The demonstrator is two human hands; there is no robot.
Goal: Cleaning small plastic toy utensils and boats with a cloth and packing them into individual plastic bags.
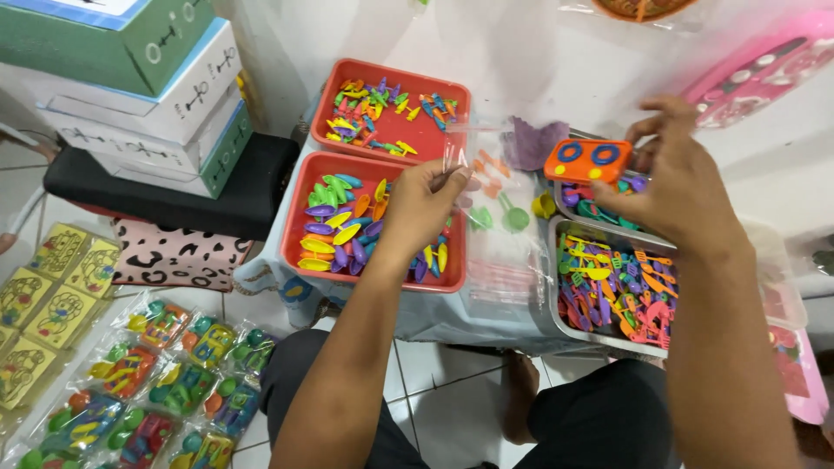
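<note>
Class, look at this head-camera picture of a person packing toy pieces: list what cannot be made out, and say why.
1. Head view: toy pieces in the near red tray, partly hidden by the left hand.
2. Head view: the underside of the orange toy stove, covered by the right hand.
3. Head view: the pink toy, cut off by the right edge.
4. Head view: pieces in the metal tray, too small to identify.

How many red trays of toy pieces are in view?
2. One red tray sits at the back against the wall; the other red tray is just in front of it, under the left hand. Neither looks hidden.
</note>
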